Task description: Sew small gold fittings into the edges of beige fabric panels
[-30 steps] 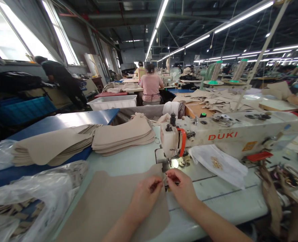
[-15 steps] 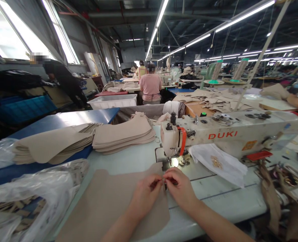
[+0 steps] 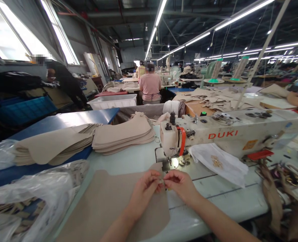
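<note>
My left hand (image 3: 145, 191) and my right hand (image 3: 180, 185) meet fingertip to fingertip, both pinching a small pale, shiny piece (image 3: 162, 181) whose kind I cannot make out. Under them a flat beige fabric panel (image 3: 108, 205) lies on the sewing table, and my left forearm crosses it. Just beyond the fingers stands the needle end of a white sewing machine (image 3: 222, 129), its lamp lit. On the machine bed to the right rests a white cloth (image 3: 207, 154) with several small gold-coloured metal pieces (image 3: 216, 162) on it.
Two stacks of beige panels, a left stack (image 3: 55, 143) and a right stack (image 3: 122, 132), lie at the back left. A clear plastic bag (image 3: 45, 188) with beige strips is at the near left. A tray (image 3: 294, 178) of small parts sits right, beside hanging brown straps (image 3: 272, 201). Co-workers are farther off.
My hands have shifted slightly, and the fingers of my left hand have opened out a little around the small piece, which shows more now. The panel has stayed in place.
</note>
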The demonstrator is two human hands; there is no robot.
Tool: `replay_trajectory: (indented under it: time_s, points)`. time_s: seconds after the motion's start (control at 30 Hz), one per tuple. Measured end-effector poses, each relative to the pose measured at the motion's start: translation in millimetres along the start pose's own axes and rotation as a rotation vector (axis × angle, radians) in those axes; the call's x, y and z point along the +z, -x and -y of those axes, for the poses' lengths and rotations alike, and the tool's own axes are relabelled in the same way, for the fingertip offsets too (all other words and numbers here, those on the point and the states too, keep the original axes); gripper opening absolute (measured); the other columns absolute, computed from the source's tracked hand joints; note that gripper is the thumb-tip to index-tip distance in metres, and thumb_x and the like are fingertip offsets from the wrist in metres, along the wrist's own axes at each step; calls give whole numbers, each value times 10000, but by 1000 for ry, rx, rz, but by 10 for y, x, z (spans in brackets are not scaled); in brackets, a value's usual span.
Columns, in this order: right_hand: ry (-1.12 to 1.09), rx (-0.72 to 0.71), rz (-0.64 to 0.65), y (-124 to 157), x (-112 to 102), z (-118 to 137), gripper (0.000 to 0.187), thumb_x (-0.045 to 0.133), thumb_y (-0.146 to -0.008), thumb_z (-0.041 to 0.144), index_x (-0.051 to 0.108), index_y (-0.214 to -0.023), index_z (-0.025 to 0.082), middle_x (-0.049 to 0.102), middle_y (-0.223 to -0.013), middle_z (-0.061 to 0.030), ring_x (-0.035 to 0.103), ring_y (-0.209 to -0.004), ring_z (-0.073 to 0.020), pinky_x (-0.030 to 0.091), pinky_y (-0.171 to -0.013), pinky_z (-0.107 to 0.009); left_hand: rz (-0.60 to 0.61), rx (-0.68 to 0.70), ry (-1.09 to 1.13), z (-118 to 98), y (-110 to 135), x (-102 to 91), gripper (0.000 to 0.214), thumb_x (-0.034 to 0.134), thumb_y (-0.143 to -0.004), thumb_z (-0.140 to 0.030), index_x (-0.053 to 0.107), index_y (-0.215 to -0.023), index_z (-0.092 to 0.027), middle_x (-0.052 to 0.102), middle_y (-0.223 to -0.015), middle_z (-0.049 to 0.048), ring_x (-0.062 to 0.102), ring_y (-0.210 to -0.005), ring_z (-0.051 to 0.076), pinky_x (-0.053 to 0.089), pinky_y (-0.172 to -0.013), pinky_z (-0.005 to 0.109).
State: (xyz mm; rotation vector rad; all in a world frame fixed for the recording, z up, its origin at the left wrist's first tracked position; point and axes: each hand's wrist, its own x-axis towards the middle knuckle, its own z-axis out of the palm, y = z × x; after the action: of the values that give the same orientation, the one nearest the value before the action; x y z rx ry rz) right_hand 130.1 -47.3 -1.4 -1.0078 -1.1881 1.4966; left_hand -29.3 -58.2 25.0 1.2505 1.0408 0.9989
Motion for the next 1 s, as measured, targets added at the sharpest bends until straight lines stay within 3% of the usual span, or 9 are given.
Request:
replay_trajectory:
  time_s: [0.2,0.33,0.57,0.8,1.0]
  points:
    - [-55,49,39,-24,-38,-4,307,755,-621,451,647,-723,183,632,-615,11,593,-577,-136,492,-596,-278,47,-183,278,-1,-10,-46,302,605,-782,-441,578,-883,-157,671,-668,36,591,-587,143,440,-580,255]
    - [-75,47,55,-39,-34,-20,316,746,-635,458,633,-728,179,628,-617,7,596,-587,-140,486,-591,-280,71,-239,275,-13,-33,-34,344,723,-691,-417,614,-872,-146,677,-693,41,577,-573,129,433,-567,248]
    - [-71,28,72,-18,11,-20,237,742,-630,381,612,-693,193,608,-598,27,571,-551,-121,472,-564,-262,78,-224,179,-57,-60,-4,335,794,-607,-403,604,-717,-150,627,-594,-13,501,-525,93,397,-559,228]
    - [-114,1,133,53,29,48,128,680,-678,273,595,-716,186,603,-604,31,564,-547,-111,458,-566,-247,172,-220,119,-46,-31,-15,286,727,-658,-380,568,-712,-149,622,-631,3,510,-579,115,400,-604,247]
    - [166,-83,134,166,56,106,228,702,-611,161,551,-778,194,576,-773,27,560,-685,-122,458,-658,-252,127,-58,-139,12,31,-28,27,587,-679,-178,569,-679,-157,554,-652,-13,481,-639,130,379,-611,243]
